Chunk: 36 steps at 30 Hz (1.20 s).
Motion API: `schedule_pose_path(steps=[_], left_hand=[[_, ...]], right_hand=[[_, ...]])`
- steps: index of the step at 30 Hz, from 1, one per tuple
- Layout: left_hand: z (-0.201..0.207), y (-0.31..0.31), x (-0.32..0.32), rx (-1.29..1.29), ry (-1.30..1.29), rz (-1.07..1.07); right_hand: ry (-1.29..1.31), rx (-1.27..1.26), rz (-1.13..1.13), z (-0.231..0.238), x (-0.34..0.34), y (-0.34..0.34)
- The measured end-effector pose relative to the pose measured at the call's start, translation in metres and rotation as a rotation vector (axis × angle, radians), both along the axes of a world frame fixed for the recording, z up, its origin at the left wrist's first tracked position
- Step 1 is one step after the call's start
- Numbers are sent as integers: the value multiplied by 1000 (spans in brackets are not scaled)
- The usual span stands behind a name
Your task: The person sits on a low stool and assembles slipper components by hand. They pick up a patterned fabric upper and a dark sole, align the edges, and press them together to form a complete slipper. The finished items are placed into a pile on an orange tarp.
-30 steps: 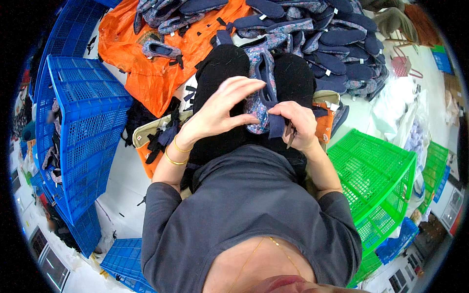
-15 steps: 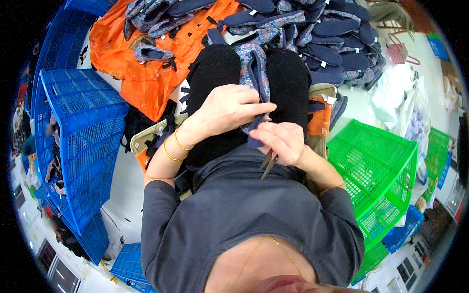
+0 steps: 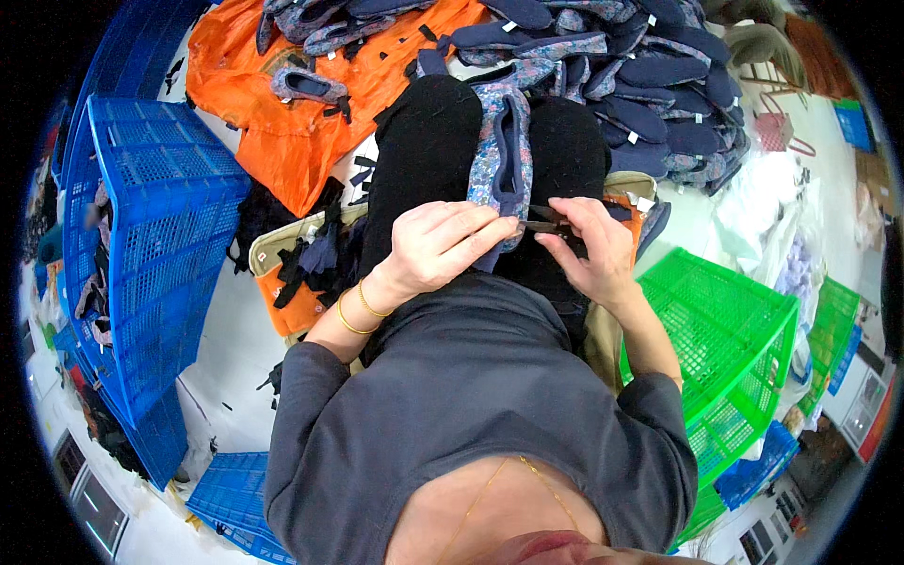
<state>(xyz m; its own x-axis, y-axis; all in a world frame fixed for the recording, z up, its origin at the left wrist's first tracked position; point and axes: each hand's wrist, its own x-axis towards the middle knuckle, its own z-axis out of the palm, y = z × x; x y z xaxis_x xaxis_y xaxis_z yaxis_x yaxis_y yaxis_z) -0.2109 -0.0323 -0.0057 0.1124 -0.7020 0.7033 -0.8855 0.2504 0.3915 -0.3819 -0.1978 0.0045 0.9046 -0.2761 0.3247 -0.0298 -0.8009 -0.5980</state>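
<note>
A floral blue-and-pink slipper (image 3: 488, 155) with a dark navy lining lies lengthwise between my black-clad knees, its opening facing up. My left hand (image 3: 435, 247) pinches its near end between thumb and fingers, and a bit of dark navy fabric (image 3: 488, 261) sticks out below those fingertips. In my right hand (image 3: 600, 252) is a pair of small thread snips (image 3: 541, 225), gripped between thumb and fingers. The snips' blades point left, at the slipper's near end beside my left fingertips. Whether the blades touch the fabric, I cannot tell.
A large heap of navy and floral slippers (image 3: 659, 71) lies ahead. Beside it an orange plastic sheet (image 3: 273, 141) bears more slippers and dark scraps. Blue crates (image 3: 169, 226) stand at left, a green crate (image 3: 702, 320) at right. Dark strips (image 3: 325, 250) lie by my left thigh.
My right hand has moved up and right, turning the snips from pointing toward me to pointing left at the slipper. My left hand has shifted down to the slipper's near end.
</note>
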Motion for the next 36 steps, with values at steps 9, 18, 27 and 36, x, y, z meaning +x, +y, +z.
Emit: schedule_pose_path(steps=[9, 18, 27, 36], left_hand=[[2, 3, -6, -43, -44, 28], [-1, -1, -7, -86, -53, 13], [4, 8, -6, -91, -11, -50], [-19, 51, -13, 212, 11, -108]], right_hand=[[-150, -250, 53, -2, 22, 4], [-39, -274, 55, 20, 28, 11], [-147, -181, 21, 8, 26, 0], [107, 330, -142, 15, 40, 25]])
